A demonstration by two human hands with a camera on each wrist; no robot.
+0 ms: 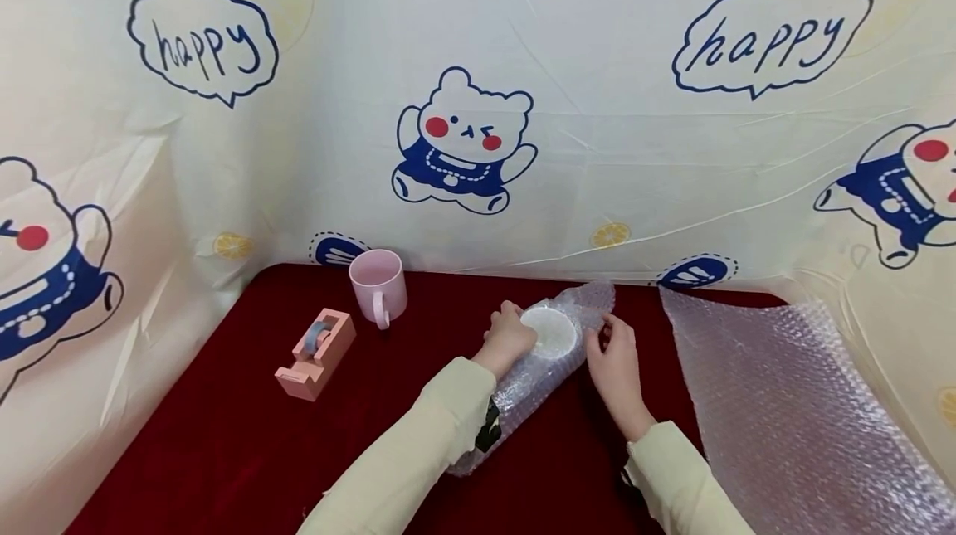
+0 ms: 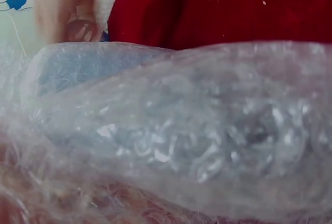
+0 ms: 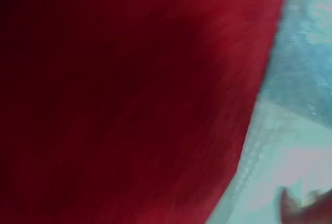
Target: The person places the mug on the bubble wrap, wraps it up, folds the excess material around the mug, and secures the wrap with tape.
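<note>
Around wrapped cylinder (image 1: 553, 333): mug (image 1: 377, 284), tape dispenser (image 1: 317, 355), bubble sheet (image 1: 792, 410); left fingers (image 1: 511, 318) hold cylinder; right fingers (image 1: 621, 336): grip unclear

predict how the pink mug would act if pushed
The pink mug probably keeps its shape, as its walls look smooth and rigid. Knocked over, its rounded body might roll, though the protruding handle would likely check that.

Red tbl (image 1: 209, 435) w/ mug (image 1: 369, 282), tape disp. (image 1: 319, 357), bubble-wrap sheet (image 1: 792, 402), wrapped cup (image 1: 553, 332) (prob.)
</note>
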